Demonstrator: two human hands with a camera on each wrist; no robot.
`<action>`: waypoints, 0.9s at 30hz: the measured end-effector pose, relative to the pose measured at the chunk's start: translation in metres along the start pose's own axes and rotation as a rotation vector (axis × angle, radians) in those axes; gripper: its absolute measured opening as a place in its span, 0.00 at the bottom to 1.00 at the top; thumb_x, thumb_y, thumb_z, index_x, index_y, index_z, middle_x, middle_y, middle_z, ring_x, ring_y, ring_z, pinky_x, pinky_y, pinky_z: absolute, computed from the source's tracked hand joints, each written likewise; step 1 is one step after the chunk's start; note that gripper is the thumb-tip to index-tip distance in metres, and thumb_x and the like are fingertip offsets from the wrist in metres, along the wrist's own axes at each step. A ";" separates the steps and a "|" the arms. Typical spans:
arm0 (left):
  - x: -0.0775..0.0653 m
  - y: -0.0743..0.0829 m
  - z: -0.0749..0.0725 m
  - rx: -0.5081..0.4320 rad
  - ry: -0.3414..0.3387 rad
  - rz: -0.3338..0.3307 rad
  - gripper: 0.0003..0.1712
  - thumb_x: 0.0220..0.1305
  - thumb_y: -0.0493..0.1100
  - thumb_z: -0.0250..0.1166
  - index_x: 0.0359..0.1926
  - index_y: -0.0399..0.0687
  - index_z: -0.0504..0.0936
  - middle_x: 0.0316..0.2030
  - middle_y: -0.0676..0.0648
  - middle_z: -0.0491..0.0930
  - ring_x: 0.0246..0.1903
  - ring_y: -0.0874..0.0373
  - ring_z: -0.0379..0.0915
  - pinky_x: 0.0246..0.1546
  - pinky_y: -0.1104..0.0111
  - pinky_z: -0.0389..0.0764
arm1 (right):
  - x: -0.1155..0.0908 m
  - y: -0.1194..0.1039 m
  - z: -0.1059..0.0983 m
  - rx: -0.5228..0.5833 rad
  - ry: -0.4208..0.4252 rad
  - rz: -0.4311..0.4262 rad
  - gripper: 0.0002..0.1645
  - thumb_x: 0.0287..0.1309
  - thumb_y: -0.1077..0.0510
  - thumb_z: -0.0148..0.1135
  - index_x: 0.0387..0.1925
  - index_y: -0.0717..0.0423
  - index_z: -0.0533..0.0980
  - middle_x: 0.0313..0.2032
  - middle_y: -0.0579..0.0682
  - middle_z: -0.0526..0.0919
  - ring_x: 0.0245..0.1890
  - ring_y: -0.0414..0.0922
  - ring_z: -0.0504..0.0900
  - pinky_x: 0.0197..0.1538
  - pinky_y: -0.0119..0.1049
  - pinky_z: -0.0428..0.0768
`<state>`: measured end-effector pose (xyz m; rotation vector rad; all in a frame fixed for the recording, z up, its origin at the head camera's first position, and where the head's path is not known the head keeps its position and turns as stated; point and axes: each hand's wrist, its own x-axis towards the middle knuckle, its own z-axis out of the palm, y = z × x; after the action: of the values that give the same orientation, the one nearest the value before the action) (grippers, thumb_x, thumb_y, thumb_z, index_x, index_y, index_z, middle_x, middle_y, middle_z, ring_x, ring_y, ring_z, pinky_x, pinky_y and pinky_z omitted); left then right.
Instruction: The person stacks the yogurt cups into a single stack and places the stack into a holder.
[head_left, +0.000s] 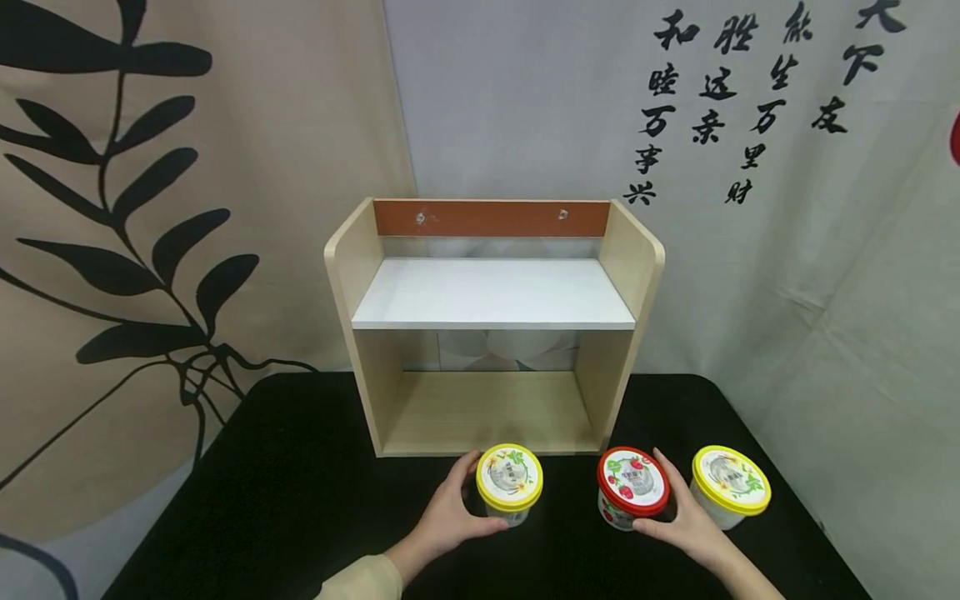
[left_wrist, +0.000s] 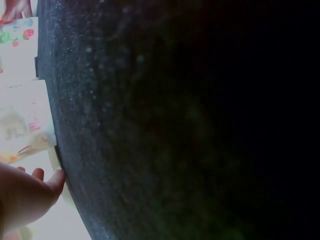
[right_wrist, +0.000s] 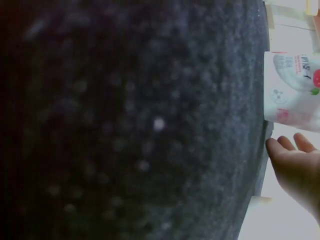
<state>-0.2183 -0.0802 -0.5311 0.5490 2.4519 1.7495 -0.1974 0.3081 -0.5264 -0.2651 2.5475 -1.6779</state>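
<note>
My left hand [head_left: 457, 504] is at the left side of a clear tub with a yellow lid [head_left: 510, 477], thumb at its front and fingers spread beside the rim. In the left wrist view, the fingertips lie just beside the tub's printed side [left_wrist: 25, 120]. A red-lidded tub [head_left: 633, 482] with strawberry print stands further right. My right hand [head_left: 690, 517] is at its right side, thumb near the front and index finger by the lid. The right wrist view shows a narrow gap between those fingers and the tub's wall [right_wrist: 290, 90]. Neither hand visibly curls round its tub.
Just right of my right hand stands another yellow-lidded tub [head_left: 731, 481]. Behind the tubs is a two-level wooden shelf unit with a white upper board [head_left: 495, 292] and a pale lower board [head_left: 491, 408]. A black table [head_left: 300, 483] lies underneath; curtains hang behind.
</note>
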 end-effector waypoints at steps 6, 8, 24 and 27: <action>0.004 0.000 0.000 -0.040 -0.015 -0.027 0.61 0.45 0.46 0.82 0.73 0.39 0.54 0.67 0.37 0.67 0.66 0.40 0.63 0.60 0.44 0.71 | 0.002 0.004 0.001 0.031 -0.016 0.004 0.60 0.55 0.62 0.69 0.77 0.59 0.39 0.72 0.72 0.45 0.69 0.72 0.48 0.62 0.76 0.53; 0.005 0.000 0.000 -0.047 -0.019 -0.024 0.60 0.46 0.45 0.82 0.73 0.38 0.54 0.67 0.36 0.67 0.65 0.40 0.63 0.60 0.45 0.72 | 0.003 0.005 0.001 0.047 -0.022 0.006 0.60 0.55 0.62 0.70 0.76 0.58 0.40 0.71 0.71 0.47 0.69 0.72 0.50 0.63 0.75 0.55; 0.013 0.003 0.001 -0.058 -0.038 -0.014 0.57 0.45 0.37 0.81 0.72 0.40 0.57 0.64 0.40 0.68 0.63 0.40 0.65 0.60 0.44 0.71 | 0.010 0.008 -0.001 0.153 -0.061 0.053 0.57 0.54 0.63 0.69 0.74 0.58 0.42 0.69 0.70 0.53 0.67 0.69 0.57 0.63 0.63 0.68; 0.013 0.004 0.002 -0.046 -0.039 -0.013 0.56 0.45 0.38 0.81 0.72 0.42 0.58 0.64 0.42 0.68 0.63 0.41 0.65 0.60 0.44 0.72 | 0.011 0.009 -0.002 0.168 -0.066 0.046 0.57 0.54 0.64 0.69 0.74 0.58 0.42 0.69 0.69 0.53 0.67 0.69 0.57 0.63 0.63 0.68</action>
<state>-0.2289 -0.0731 -0.5257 0.5564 2.3774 1.7685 -0.2093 0.3110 -0.5340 -0.2431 2.3308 -1.8201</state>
